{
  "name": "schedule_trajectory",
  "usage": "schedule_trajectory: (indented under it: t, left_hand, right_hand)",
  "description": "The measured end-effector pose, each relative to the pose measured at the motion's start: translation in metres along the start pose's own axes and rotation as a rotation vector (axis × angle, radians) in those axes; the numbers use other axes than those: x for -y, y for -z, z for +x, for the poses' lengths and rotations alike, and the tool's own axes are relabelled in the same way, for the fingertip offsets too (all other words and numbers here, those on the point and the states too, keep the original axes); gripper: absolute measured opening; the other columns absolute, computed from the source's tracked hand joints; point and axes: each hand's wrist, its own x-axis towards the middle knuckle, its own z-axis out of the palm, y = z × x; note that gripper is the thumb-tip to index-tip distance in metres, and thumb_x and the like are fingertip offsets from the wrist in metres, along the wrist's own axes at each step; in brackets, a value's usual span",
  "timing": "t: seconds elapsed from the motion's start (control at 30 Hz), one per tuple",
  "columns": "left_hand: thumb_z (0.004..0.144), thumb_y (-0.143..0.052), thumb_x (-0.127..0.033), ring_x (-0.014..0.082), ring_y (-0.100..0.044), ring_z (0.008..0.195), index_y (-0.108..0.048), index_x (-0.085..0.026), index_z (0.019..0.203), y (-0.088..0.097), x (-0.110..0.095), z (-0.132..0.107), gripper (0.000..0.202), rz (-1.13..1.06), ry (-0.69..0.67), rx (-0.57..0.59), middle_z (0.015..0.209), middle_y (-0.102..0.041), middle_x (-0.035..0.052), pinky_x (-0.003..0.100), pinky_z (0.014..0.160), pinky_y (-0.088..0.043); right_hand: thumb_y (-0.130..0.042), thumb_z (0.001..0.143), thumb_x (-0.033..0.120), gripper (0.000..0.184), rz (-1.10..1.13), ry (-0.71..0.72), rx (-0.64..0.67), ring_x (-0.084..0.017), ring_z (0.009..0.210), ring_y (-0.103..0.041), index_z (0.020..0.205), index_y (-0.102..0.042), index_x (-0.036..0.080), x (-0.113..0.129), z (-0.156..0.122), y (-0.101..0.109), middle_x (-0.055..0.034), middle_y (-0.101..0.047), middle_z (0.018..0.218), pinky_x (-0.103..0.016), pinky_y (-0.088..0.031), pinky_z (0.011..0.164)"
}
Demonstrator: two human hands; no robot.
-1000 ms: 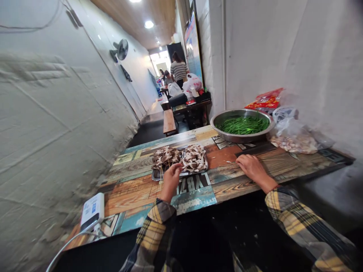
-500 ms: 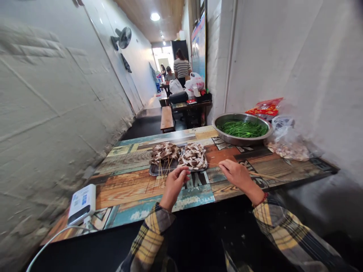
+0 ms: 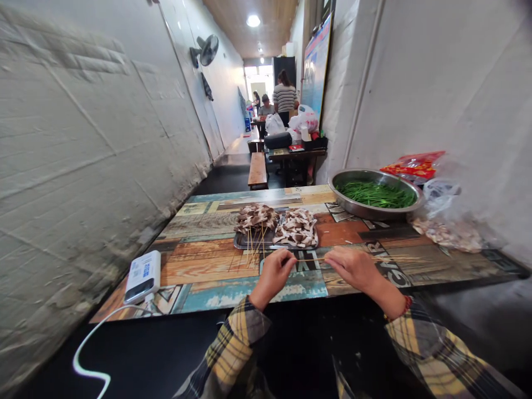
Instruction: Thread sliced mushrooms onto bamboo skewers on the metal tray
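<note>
Along a narrow whitewashed corridor, at a wood-patterned table [image 3: 203, 270], right hand [image 3: 353, 270] closed in a narrow pinch on one thin bamboo skewer [image 3: 316, 259], its long axis running left to right across the body, one end reaching toward the left hand [image 3: 272, 274]. Fingers of that left hand [image 3: 285, 260] curled narrow, just beside the skewer's end; whether anything held there, impossible to tell. Straight ahead of both hands, slightly nearer the left, one metal tray [image 3: 249, 242] carrying two heaps: loose sliced mushrooms [image 3: 297, 230] on the right, skewered mushrooms [image 3: 254, 217] on the left, with several sticks poking toward the hands, exact count unclear. Farther right, well apart from the hands, one steel basin [image 3: 366, 212] of green chives [image 3: 376, 194], and one plastic bag [image 3: 446, 234] of pale pieces beside it.
</note>
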Motion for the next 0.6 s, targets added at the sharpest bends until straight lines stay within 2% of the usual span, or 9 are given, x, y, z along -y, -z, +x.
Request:
schedule_trajectory:
  t: [0.1,0.23,0.3,0.37,0.47,0.53,0.6]
  left_hand:
    - [0.081,-0.054,-0.031,0.0129,-0.048,0.062,-0.057,-0.016,0.064,0.030,0.013,-0.008,0.022,-0.005,0.072,-0.064,0.063,-0.054,0.0002,0.024,0.060,-0.035]
    - [0.080,-0.057,-0.039,0.0103,-0.041,0.054,-0.053,-0.017,0.066,0.077,0.034,-0.020,0.026,-0.164,0.241,-0.266,0.056,-0.046,-0.0040,0.022,0.054,-0.032]
    - [0.079,-0.058,-0.041,0.0091,-0.040,0.052,-0.052,-0.017,0.067,0.088,0.038,-0.026,0.028,-0.262,0.288,-0.357,0.055,-0.045,-0.0049,0.021,0.052,-0.032]
    - [0.079,-0.059,-0.043,0.0079,-0.038,0.049,-0.050,-0.017,0.068,0.085,0.036,-0.031,0.029,-0.357,0.316,-0.394,0.054,-0.043,-0.0059,0.020,0.049,-0.030]
    - [0.081,-0.057,-0.045,0.0067,-0.036,0.045,-0.046,-0.018,0.071,0.062,0.025,-0.036,0.030,-0.469,0.353,-0.323,0.053,-0.043,-0.0071,0.019,0.045,-0.028]
    - [0.081,-0.056,-0.046,0.0064,-0.037,0.044,-0.045,-0.018,0.071,0.042,0.016,-0.038,0.032,-0.502,0.370,-0.266,0.053,-0.045,-0.0067,0.019,0.044,-0.029]
    - [0.081,-0.056,-0.047,0.0062,-0.036,0.043,-0.046,-0.018,0.072,0.023,0.009,-0.040,0.032,-0.525,0.395,-0.208,0.052,-0.045,-0.0066,0.018,0.042,-0.028]
  right_hand:
    - [-0.037,0.098,0.034,0.034,0.005,-0.025,-0.013,-0.017,0.074,-0.061,0.089,-0.067,0.022,-0.026,-0.007,0.001,-0.0051,-0.065,0.080,-0.026,-0.040,0.067]
    - [-0.037,0.098,0.032,0.036,-0.030,-0.054,-0.045,-0.018,0.074,-0.061,0.084,-0.068,0.021,-0.069,-0.016,-0.003,-0.0060,-0.065,0.077,-0.027,-0.043,0.068]
    - [-0.038,0.097,0.031,0.035,-0.048,-0.058,-0.069,-0.019,0.076,-0.061,0.086,-0.069,0.020,-0.086,-0.017,-0.008,-0.0071,-0.067,0.080,-0.028,-0.044,0.070]
    - [-0.041,0.096,0.029,0.031,-0.076,-0.061,-0.061,-0.020,0.081,-0.062,0.091,-0.070,0.021,-0.098,-0.014,-0.016,-0.0079,-0.069,0.085,-0.030,-0.045,0.073]
    - [-0.044,0.093,0.023,0.028,-0.101,-0.097,-0.063,-0.024,0.094,-0.062,0.100,-0.071,0.021,-0.102,-0.008,-0.024,-0.0096,-0.071,0.096,-0.035,-0.046,0.079]
    - [-0.045,0.091,0.023,0.029,-0.027,-0.125,-0.101,-0.026,0.103,-0.060,0.105,-0.070,0.020,-0.093,-0.004,-0.027,-0.0113,-0.070,0.104,-0.039,-0.045,0.085]
    - [-0.047,0.090,0.027,0.030,0.168,-0.144,-0.143,-0.027,0.106,-0.060,0.111,-0.068,0.018,-0.074,-0.001,-0.027,-0.0122,-0.069,0.110,-0.042,-0.045,0.090]
